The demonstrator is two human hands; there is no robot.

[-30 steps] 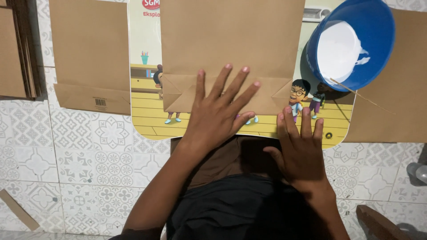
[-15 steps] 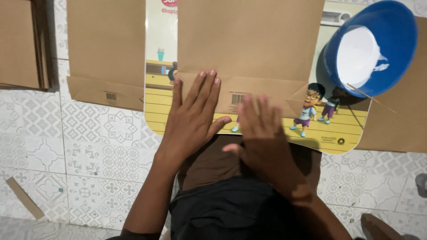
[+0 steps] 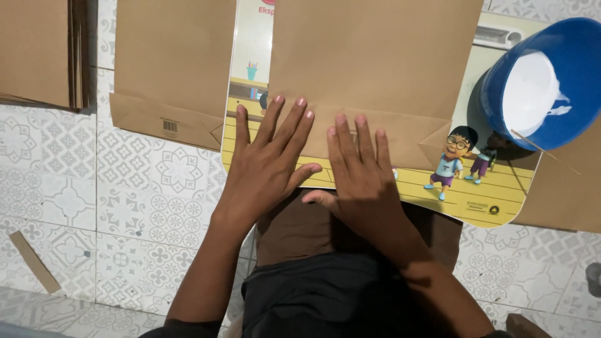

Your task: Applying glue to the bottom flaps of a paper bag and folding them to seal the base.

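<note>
Head view, looking straight down. Brown paper bag [image 3: 375, 69] lies flat on a cartoon-printed board [image 3: 494, 194], its folded bottom edge toward the person, its open end running off the top of frame, so the long axis goes away from the body w/ a slight clockwise tilt. Matte kraft paper, smooth, w/ crisp diagonal creases at the bottom right corner; the bottom flap forms a narrow band across the bag's width.

Left hand [image 3: 266, 166] lies flat, palm down, fingers spread and straight, tips on the flap band, thumb out to the right. Nothing gripped, just flat on the paper. Right hand [image 3: 360, 178] is just beside it, also palm down, fingers together and extended onto the same flap, thumb tucked toward the body. Open, holding nothing. The two hands are near-touching at the thumbs.

Second flat brown bag [image 3: 169, 69] sits left of the board, same fold style, w/ a small printed code on its flap. Stack of brown sheets [image 3: 37, 50] at the top left corner, edges layered. Blue round bowl [image 3: 557, 75], glossy plastic, top right, holds white paste; a thin stick [image 3: 541, 152] leans out from it. The board is glossy w/ rounded corners. Floor is pale patterned tile [image 3: 94, 206]; a loose cardboard strip [image 3: 34, 261] lies at the lower left.
</note>
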